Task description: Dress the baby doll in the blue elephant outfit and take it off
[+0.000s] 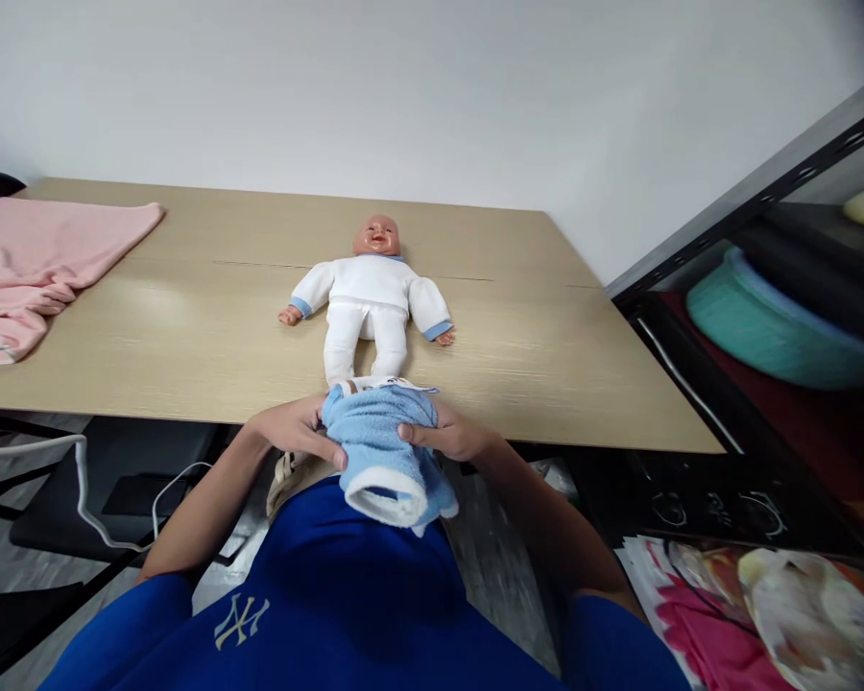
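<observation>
Both hands, left [295, 432] and right [450, 437], clench fingers on blue garment [381, 451], keeping it bunched; doll [371, 297] lies on worktop [187, 336] just beyond.

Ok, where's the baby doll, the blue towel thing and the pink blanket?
baby doll [370, 288]: head view, on its white shirt, chest.
blue towel [381, 437]: head view, on the fluffy middle, between both hands.
pink blanket [36, 250]: head view, on its flat top part, left end of the table.

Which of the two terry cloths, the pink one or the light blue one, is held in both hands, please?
The light blue terry cloth, bunched between left hand and right hand; the pink terry cloth lies untouched on the wooden table.
</observation>
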`<state>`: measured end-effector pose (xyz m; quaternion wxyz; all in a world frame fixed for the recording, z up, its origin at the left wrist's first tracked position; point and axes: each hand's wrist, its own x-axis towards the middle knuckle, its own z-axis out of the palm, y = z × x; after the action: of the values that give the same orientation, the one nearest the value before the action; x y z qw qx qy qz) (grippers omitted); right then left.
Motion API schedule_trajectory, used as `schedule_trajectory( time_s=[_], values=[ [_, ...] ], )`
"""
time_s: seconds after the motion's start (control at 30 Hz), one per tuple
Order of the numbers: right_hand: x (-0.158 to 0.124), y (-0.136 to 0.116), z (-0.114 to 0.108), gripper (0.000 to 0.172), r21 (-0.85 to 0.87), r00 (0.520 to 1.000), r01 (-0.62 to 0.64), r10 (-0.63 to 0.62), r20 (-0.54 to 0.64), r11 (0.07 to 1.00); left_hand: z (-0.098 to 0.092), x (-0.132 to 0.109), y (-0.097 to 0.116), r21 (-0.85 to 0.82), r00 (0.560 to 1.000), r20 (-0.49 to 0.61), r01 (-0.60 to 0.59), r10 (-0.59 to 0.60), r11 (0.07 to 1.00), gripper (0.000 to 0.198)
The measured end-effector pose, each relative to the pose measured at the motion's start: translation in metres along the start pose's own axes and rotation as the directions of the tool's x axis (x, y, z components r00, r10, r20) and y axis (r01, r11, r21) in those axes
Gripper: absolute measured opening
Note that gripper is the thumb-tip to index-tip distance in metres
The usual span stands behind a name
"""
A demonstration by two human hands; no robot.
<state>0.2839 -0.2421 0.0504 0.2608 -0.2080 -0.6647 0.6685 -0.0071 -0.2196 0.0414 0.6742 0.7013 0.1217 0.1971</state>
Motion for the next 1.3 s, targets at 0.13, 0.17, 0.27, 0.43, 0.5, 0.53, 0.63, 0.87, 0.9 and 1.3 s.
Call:
schedule_trajectory(
  time_s=[0.13, 0.17, 0.27, 0.43, 0.5, 0.53, 0.63, 0.87, 0.9, 1.3],
  values=[
    [0.003, -0.002, 0.005, 0.069, 0.050, 0.997, 0.000, -0.004, 0.083, 0.999, 0.003, -0.002, 0.003, -0.023, 0.989, -0.139, -0.053, 0.050, 0.998, 0.048],
    [0.004, -0.003, 0.005, 0.071, 0.062, 0.986, 0.018, -0.028, 0.166, 0.998, 0.005, -0.002, 0.004, -0.041, 0.987, -0.158, -0.048, 0.041, 0.998, 0.048],
    [0.002, -0.003, 0.004, 0.079, 0.045, 0.955, 0.069, -0.079, 0.286, 0.997, 0.015, -0.005, 0.007, -0.120, 0.986, -0.167, 0.009, -0.029, 0.993, 0.051],
    [-0.011, -0.006, 0.008, 0.086, 0.013, 0.996, 0.066, -0.066, 0.051, 0.998, 0.037, -0.021, 0.019, -0.110, 0.951, -0.299, 0.049, -0.080, 0.993, 0.062],
    [-0.012, -0.009, 0.017, 0.089, -0.025, 0.997, 0.084, -0.084, -0.001, 0.996, 0.046, -0.027, 0.028, -0.085, 0.942, -0.326, 0.050, -0.075, 0.995, 0.070],
    [-0.011, -0.010, 0.023, 0.087, -0.071, 0.995, 0.081, -0.085, -0.051, 0.994, 0.050, -0.028, 0.032, -0.063, 0.928, -0.360, 0.072, -0.090, 0.995, 0.070],
    [-0.003, -0.008, 0.040, 0.055, -0.211, 0.951, -0.007, -0.058, -0.303, 0.977, 0.062, -0.023, 0.039, 0.009, 0.816, -0.550, 0.216, -0.176, 0.976, 0.055],
    [0.029, 0.010, 0.029, 0.021, -0.457, 0.812, -0.214, -0.103, -0.575, 0.863, 0.050, 0.005, 0.006, 0.209, 0.603, -0.796, 0.364, -0.059, 0.907, 0.032],
    [0.033, 0.012, 0.024, 0.019, -0.499, 0.798, -0.264, -0.103, -0.594, 0.825, 0.045, 0.007, 0.000, 0.225, 0.597, -0.801, 0.379, -0.051, 0.898, 0.030],
    [0.061, 0.030, -0.024, 0.021, -0.562, 0.771, -0.361, -0.101, -0.629, 0.744, -0.006, 0.039, -0.036, 0.182, 0.615, -0.788, 0.297, -0.042, 0.937, 0.042]
  ],
)
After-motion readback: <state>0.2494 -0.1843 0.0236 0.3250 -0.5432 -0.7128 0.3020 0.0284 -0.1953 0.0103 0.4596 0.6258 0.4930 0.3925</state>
